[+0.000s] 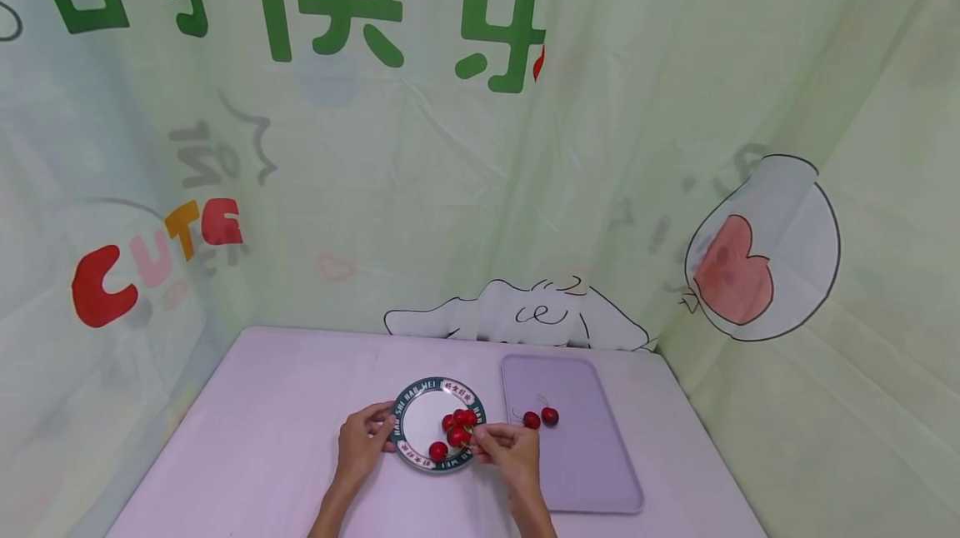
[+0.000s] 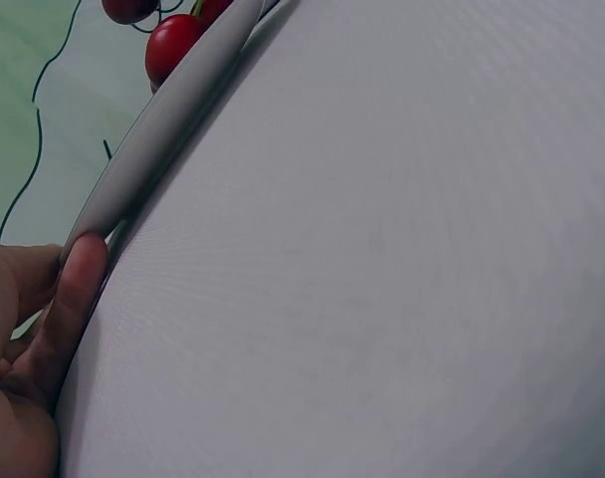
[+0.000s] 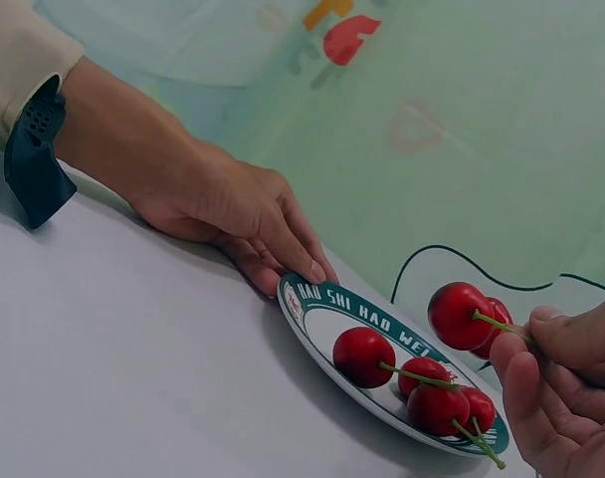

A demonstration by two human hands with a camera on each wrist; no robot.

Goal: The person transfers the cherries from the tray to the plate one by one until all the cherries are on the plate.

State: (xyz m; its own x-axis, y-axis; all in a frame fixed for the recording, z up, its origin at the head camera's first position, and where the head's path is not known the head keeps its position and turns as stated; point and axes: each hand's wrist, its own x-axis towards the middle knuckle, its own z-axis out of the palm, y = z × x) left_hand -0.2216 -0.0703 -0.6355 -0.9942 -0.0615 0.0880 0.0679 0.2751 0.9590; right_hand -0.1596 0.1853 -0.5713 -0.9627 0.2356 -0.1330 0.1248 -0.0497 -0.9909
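Observation:
A round plate [image 1: 420,413] with a dark green lettered rim lies in front of the person, several red cherries [image 1: 438,451] on its right and lower parts. At its left edge, the left hand [image 1: 362,442] grips the rim between thumb and fingers; the left wrist view shows a finger [image 2: 82,264] against the rim. Over the right edge, the right hand [image 1: 513,450] pinches the green stem of a cherry [image 3: 459,314], held above the plate in the right wrist view. Another cherry [image 3: 494,339] shows just behind it; I cannot tell whether it is held too.
Right of the plate lies a purple rectangular tray [image 1: 592,463] with two dark red cherries [image 1: 550,416], stems attached, near its left side. Printed curtains [image 1: 420,188] stand behind and beside the pale table [image 1: 300,388].

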